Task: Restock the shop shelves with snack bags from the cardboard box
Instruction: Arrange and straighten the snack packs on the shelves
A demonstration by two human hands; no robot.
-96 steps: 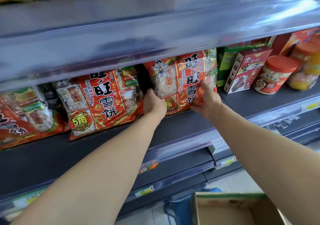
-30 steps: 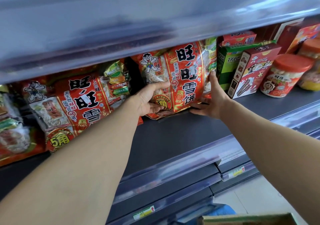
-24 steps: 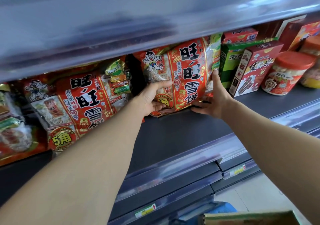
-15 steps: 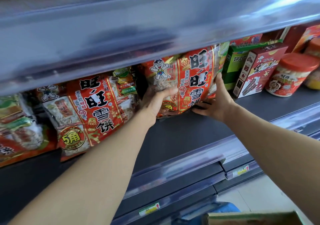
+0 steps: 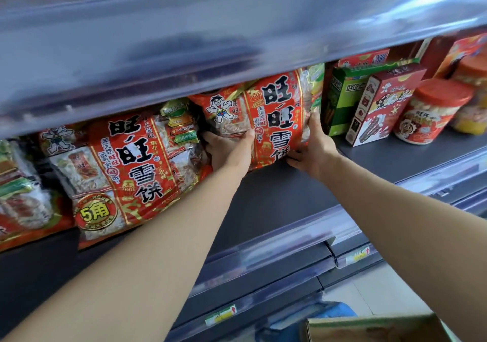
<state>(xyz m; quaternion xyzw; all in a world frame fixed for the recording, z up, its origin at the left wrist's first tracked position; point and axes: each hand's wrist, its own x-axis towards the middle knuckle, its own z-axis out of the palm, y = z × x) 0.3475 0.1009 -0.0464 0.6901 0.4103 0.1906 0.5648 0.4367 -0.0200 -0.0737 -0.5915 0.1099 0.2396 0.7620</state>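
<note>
the snack bag (image 5: 274,120) is a big red and gold pack with large black characters edged in white down its front. a cartoon boy is printed at its upper left. clear parts show pale small packs inside, and there is some green at the upper right corner. it stands almost upright at the back of the grey shelf (image 5: 276,202), its top under the edge of the shelf above.

both hands grip it low. the left hand (image 5: 226,149) holds the left side with the thumb across the front. the right hand (image 5: 313,149) holds the right edge, some fingers curled under the bottom corner.

a second bag of the same kind (image 5: 131,173) leans just to the left, and a green box (image 5: 342,96) stands just beside it on the right. the cardboard box (image 5: 369,328) shows at the bottom edge, below the shelves.
</note>
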